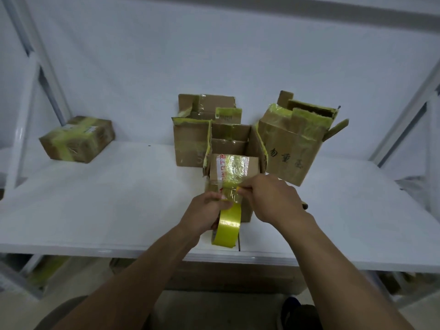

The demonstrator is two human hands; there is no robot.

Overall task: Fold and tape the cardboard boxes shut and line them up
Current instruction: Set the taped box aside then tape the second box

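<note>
An open cardboard box [234, 148] stands in the middle of the white table [119, 210], its flaps up and old tape on its near flap. Just in front of it my left hand [206, 210] holds a roll of yellow tape [227, 228] upright. My right hand [271, 197] pinches the free end of the tape against the box's near side. A taped-shut box [77, 139] lies at the far left. Behind stand two more open boxes, one at the back middle [192, 139] and a taller one at the right [295, 144].
White frame posts [47, 75] rise at the left and right of the table. A white wall closes the back. Cardboard lies under the table's front edge [238, 275]. A dark thin object [304, 206] peeks out beside my right wrist.
</note>
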